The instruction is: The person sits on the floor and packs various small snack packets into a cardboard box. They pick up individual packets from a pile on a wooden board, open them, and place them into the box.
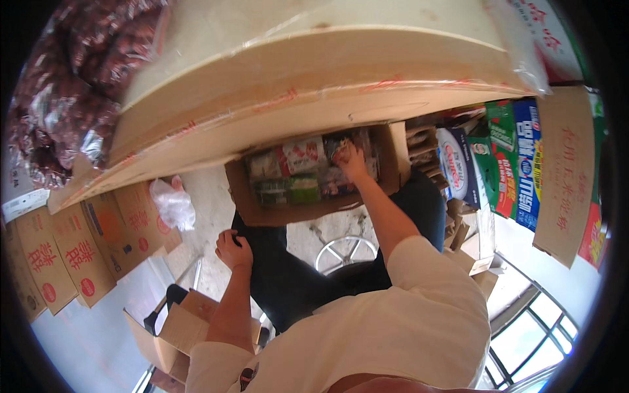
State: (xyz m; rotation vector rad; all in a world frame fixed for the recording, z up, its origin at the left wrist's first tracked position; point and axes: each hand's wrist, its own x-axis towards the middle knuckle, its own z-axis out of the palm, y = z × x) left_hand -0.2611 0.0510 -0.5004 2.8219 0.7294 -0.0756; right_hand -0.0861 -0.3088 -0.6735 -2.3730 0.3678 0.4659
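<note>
An open cardboard box lies low in front of me, close to my knees and partly under the edge of a large tan surface. Plastic-wrapped packages fill it: a red and white one, a green one and others in clear wrap. My right hand reaches into the box's right part, its fingers bent on a clear-wrapped package; whether they grip it cannot be told. Outside the box, my left hand rests at my left knee with loosely curled fingers; its palm is hidden.
The large tape-edged surface spans the view above the box. Closed cartons and a white plastic bag are at left. Printed packages and a carton line the right. Open cartons stand low at left.
</note>
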